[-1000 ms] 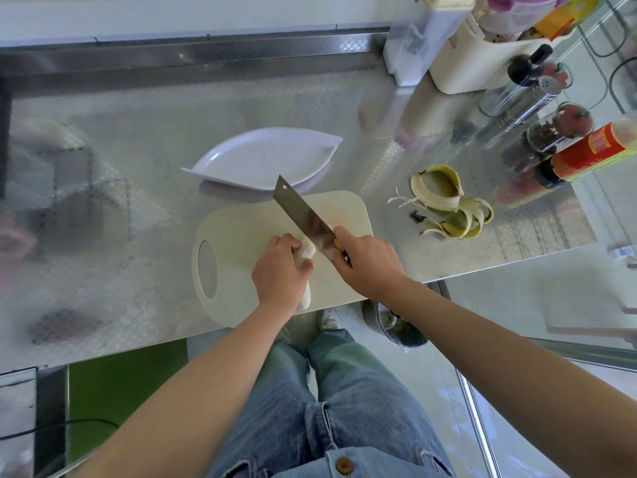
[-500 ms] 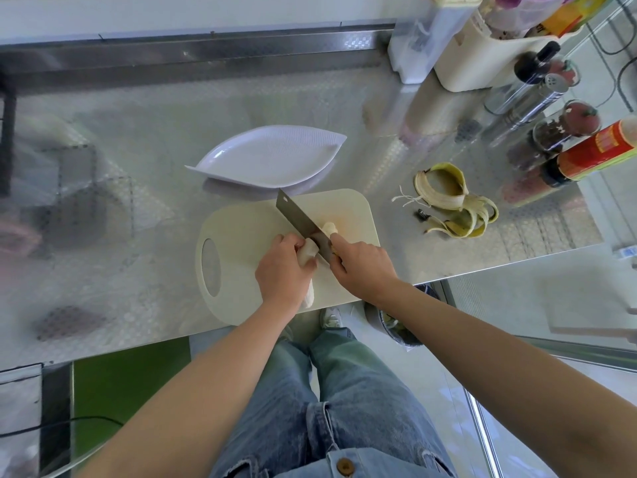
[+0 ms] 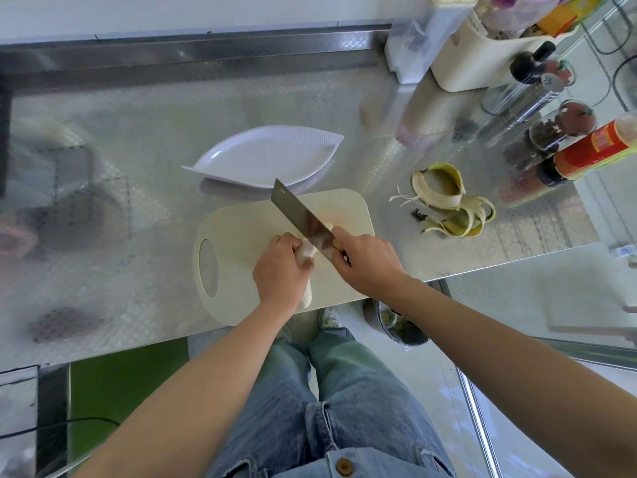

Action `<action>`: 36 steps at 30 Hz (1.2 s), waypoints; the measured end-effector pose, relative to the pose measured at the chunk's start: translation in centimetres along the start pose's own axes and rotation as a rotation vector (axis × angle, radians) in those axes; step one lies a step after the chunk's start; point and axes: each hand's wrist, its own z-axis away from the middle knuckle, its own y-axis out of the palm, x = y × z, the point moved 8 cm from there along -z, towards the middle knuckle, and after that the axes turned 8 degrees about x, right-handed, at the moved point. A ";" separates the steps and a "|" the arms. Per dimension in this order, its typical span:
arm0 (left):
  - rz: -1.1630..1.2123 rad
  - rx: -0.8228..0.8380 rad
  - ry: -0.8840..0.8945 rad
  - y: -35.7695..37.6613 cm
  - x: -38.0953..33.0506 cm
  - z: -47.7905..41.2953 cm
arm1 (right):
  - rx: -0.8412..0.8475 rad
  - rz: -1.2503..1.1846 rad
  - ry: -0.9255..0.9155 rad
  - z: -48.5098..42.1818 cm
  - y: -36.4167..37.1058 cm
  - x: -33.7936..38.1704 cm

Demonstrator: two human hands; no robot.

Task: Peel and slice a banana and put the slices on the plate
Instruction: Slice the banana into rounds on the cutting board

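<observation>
left hand (image 3: 280, 270) grips pale banana (image 3: 307, 251) | right hand (image 3: 367, 263) holds broad steel cleaver (image 3: 300, 215)

- The knife (image 3: 301, 215) was raised a second ago, then came down through the banana (image 3: 307, 252) with its blade seen nearly edge-on. Now it is lifted again and tilted, its broad flat face showing.
- A cut slice (image 3: 327, 225), not there a second ago, lies on the cutting board (image 3: 241, 236) just beyond the blade.
- The right grip (image 3: 368, 265) on the handle has come up and slightly right with the knife.
</observation>
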 end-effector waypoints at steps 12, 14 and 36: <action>0.002 0.002 0.001 0.0 0.0 0.1 | 0.068 -0.008 -0.009 -0.4 1.3 -0.1; 0.004 0.004 0.002 0.0 0.0 0.1 | 0.071 -0.001 0.004 -0.6 1.8 -0.2; 0.008 -0.023 -0.001 -0.1 0.1 0.3 | -0.002 -0.004 -0.011 -0.3 0.4 -0.1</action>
